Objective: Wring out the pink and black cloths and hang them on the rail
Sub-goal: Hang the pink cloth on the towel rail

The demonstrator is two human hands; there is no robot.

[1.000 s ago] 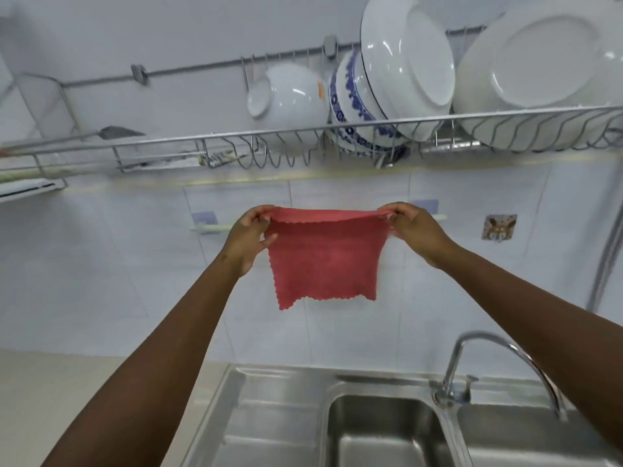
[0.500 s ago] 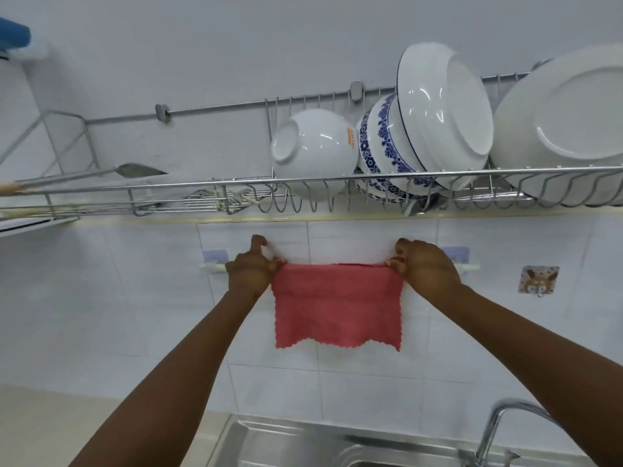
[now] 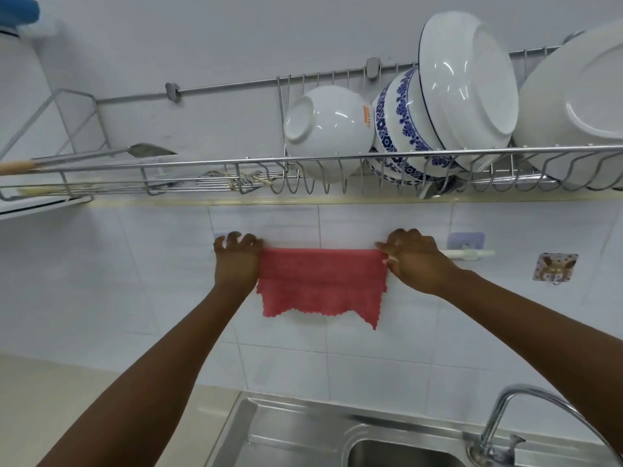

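The pink cloth (image 3: 320, 284) hangs folded over the white rail (image 3: 467, 253) on the tiled wall, its scalloped lower edges dangling. My left hand (image 3: 237, 261) rests at the cloth's left top corner, fingers curled over the rail. Pinching the right top corner is my right hand (image 3: 413, 261). Only the right end of the rail shows beyond my right hand. No black cloth is in view.
A wire dish rack (image 3: 337, 163) with white bowls (image 3: 325, 129), a blue-patterned bowl (image 3: 401, 126) and plates juts out above the rail. A steel sink (image 3: 303, 433) and tap (image 3: 499, 429) lie below. A sticker hook (image 3: 554, 267) is on the wall at right.
The cloth went from being held stretched in the air to lying draped over the rail. Both hands moved forward to the wall, and the view tilted up.
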